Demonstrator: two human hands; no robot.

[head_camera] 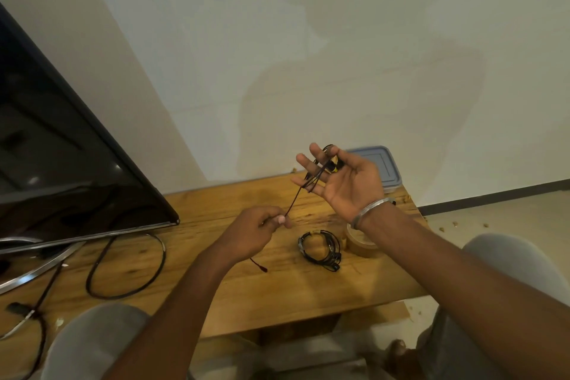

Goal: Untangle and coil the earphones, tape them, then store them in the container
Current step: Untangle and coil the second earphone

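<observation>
My right hand [342, 183] is raised above the wooden table [216, 293], palm up and fingers spread, with a dark earphone cord [295, 198] looped around the fingers and its yellow-marked part held under the thumb. My left hand [259, 230] pinches the same cord lower down, pulling it taut. The cord's reddish plug end [262, 268] hangs below my left wrist. A second pair of black earphones [320, 251] lies coiled on the table. A roll of brown tape [359, 242] sits just right of that coil. The grey lidded container [384, 168] stands behind my right hand.
A large black monitor [61, 163] on a metal stand fills the left side, with black cables [129, 271] looping over the table beneath it. The table's right edge is near the tape. A white wall rises behind, and grey chair seats flank my arms.
</observation>
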